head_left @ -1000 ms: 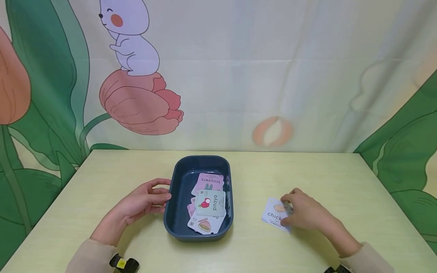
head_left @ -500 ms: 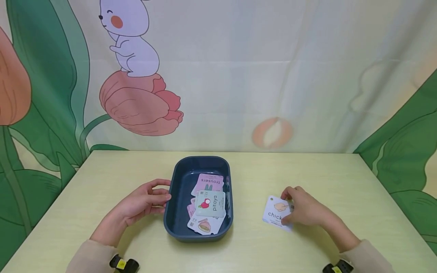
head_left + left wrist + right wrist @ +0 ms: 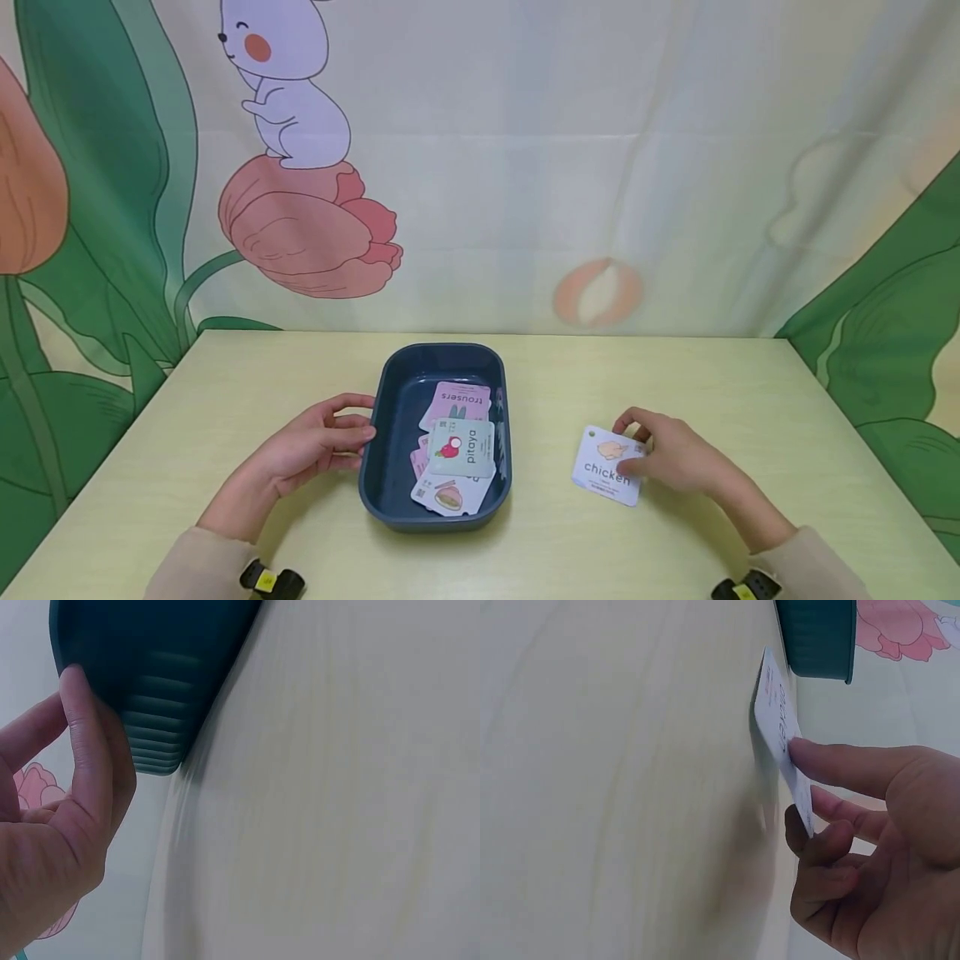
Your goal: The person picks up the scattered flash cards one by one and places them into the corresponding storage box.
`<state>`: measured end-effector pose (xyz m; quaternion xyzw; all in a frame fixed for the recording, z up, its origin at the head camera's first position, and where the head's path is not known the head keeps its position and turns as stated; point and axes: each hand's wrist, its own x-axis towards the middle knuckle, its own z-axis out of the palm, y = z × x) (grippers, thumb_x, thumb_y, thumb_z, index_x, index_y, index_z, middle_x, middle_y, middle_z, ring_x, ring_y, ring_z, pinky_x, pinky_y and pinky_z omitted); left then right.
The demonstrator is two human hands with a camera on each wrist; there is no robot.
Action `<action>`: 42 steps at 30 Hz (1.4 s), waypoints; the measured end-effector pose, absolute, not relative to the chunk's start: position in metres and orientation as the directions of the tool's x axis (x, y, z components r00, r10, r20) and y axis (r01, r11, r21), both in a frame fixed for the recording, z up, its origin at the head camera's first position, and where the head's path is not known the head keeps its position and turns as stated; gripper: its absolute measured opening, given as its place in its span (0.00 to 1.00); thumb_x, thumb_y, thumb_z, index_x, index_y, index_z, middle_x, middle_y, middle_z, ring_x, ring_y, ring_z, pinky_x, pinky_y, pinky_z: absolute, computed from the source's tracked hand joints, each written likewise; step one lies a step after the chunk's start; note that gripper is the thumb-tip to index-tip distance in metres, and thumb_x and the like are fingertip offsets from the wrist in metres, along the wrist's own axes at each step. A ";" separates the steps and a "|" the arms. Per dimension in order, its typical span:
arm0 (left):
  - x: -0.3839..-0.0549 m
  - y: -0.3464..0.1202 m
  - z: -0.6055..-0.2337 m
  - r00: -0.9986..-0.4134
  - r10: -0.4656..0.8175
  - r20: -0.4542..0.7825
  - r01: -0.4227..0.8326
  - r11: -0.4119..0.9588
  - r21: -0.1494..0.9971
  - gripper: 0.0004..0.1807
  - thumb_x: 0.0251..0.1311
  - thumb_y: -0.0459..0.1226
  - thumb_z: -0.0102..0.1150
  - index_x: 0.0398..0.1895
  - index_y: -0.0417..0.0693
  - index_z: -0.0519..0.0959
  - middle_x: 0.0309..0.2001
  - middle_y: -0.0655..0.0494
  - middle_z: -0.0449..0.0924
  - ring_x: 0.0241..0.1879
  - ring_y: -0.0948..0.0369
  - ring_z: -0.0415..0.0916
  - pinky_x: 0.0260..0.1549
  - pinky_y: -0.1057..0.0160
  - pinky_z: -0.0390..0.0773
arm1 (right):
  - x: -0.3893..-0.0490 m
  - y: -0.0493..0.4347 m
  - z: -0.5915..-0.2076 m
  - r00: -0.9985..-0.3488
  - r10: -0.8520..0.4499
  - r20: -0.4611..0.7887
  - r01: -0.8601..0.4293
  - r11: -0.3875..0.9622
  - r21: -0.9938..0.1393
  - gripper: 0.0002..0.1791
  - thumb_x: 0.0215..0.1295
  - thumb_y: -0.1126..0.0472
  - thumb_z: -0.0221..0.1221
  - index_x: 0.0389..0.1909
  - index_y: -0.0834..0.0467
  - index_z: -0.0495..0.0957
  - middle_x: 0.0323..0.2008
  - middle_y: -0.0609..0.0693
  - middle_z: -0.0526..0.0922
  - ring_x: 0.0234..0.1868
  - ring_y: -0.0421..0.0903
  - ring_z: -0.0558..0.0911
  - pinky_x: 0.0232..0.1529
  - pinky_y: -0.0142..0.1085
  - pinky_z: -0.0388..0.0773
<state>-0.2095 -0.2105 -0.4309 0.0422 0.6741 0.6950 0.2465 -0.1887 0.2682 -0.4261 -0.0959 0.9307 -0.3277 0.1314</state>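
A white picture card (image 3: pixel 604 475) printed "chicken" is pinched at its right edge between the thumb and fingers of my right hand (image 3: pixel 675 454). In the right wrist view the card (image 3: pixel 778 724) stands tilted, its far part raised off the table. My left hand (image 3: pixel 322 437) touches the left outer side of a dark blue tray (image 3: pixel 397 392) with its fingertips. From the left wrist, the fingertips meet the wall near the tray's rim (image 3: pixel 161 697). Inside the tray lie several overlapping cards, among them a pitaya card (image 3: pixel 465 447) on top and a pink trousers card (image 3: pixel 457 400).
A pale wood-look table (image 3: pixel 551 392) carries everything. Behind it hangs a curtain (image 3: pixel 510 167) printed with a rabbit, flowers and leaves. The tray stands left of the card, with bare tabletop between them.
My right hand has the chicken card more lifted and turned, and its whole word now shows. The fingers have shifted slightly toward the card's upper right edge. My left hand and the tray stay put.
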 end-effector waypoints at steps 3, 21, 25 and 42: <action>-0.210 -0.210 -0.431 -0.873 0.403 -0.273 -0.285 0.032 0.958 0.33 0.70 0.32 0.61 0.73 0.36 0.58 0.47 0.46 0.80 0.38 0.57 0.82 0.41 0.60 0.85 | -0.190 0.270 -0.426 -0.951 -0.265 -0.160 -0.096 0.744 -0.661 0.19 0.60 0.65 0.73 0.50 0.56 0.78 0.39 0.52 0.80 0.36 0.49 0.76 0.36 0.41 0.73; -0.209 -0.211 -0.431 -0.875 0.390 -0.286 -0.298 0.032 0.954 0.33 0.70 0.32 0.62 0.72 0.36 0.59 0.47 0.45 0.80 0.39 0.56 0.82 0.41 0.60 0.85 | -0.199 0.276 -0.427 -0.941 -0.281 -0.189 0.000 0.558 -0.830 0.10 0.70 0.66 0.63 0.49 0.61 0.80 0.36 0.55 0.81 0.27 0.47 0.72 0.24 0.31 0.65; -0.210 -0.210 -0.431 -0.875 0.388 -0.289 -0.300 0.034 0.953 0.33 0.70 0.32 0.62 0.72 0.36 0.59 0.47 0.45 0.80 0.39 0.55 0.81 0.41 0.60 0.85 | -0.202 0.279 -0.424 -0.941 -0.266 -0.210 0.052 0.500 -0.864 0.12 0.70 0.64 0.64 0.52 0.62 0.79 0.32 0.56 0.79 0.21 0.45 0.66 0.21 0.31 0.60; -0.211 -0.211 -0.432 -0.877 0.392 -0.278 -0.284 0.044 0.958 0.32 0.70 0.32 0.62 0.72 0.36 0.59 0.46 0.45 0.80 0.38 0.56 0.82 0.40 0.60 0.85 | -0.215 0.263 -0.411 -0.961 -0.229 -0.157 0.099 0.243 -0.965 0.15 0.70 0.64 0.63 0.52 0.69 0.77 0.37 0.53 0.81 0.25 0.43 0.67 0.26 0.31 0.63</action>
